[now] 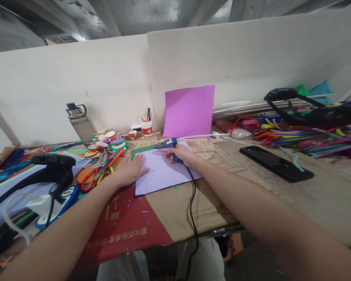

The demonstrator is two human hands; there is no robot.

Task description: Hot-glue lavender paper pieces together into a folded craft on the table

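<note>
Glue gun (173, 144) is sitting in the right hand's (186, 154) closed grip, its nozzle pointing near the green strip (146, 149); the open left hand (131, 170) is flattening lilac paper (163, 168) on the table (219, 203), steady pressure likely preventing slips.

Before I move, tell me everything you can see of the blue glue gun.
The glue gun is in your right hand, over the pale purple sheet. Its body is blue, apparently hard plastic, with an orange-red part by your fingers. Its front points left, towards the green strip; the tip is too blurred to judge. A black cord runs from the handle over the table's near edge.
</note>
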